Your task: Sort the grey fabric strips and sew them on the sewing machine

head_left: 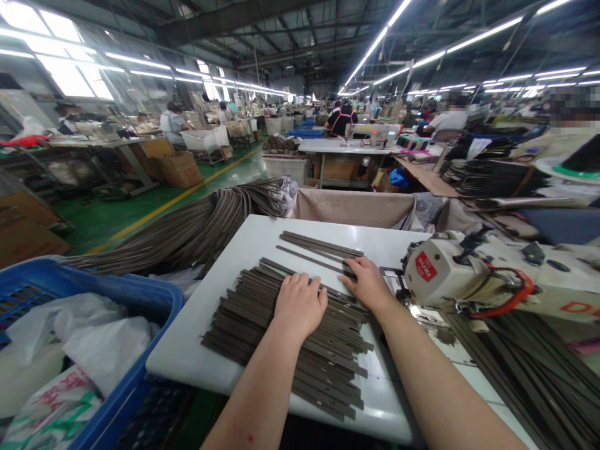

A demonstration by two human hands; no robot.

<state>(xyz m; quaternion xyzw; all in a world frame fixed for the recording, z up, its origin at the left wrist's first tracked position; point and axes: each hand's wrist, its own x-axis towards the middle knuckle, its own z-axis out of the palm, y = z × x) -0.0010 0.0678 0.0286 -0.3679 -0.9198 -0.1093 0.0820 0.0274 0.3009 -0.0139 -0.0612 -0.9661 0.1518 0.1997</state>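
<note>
Many dark grey-brown fabric strips point(253, 306) lie side by side in a loose, uneven layer on the white sewing table point(187, 356). My left hand point(300, 306) rests palm down over the upper part of this layer, fingers stretched and slightly bent. Beyond the layer, a few more strips point(319, 242) lie apart. My right hand point(368, 284) has its thumb and forefinger around the right end of a single separate strip point(304, 255). Just right of that hand stands the head of a white sewing machine point(426, 269); its needle area is partly hidden.
A blue plastic basket point(175, 300) with plastic bags stands at the left. A long bundle of strips point(187, 231) hangs over the table's far left corner. More long strips point(529, 356) lie beneath the machine arm. A cloth-lined bin point(351, 207) sits behind the table. Other people work farther back.
</note>
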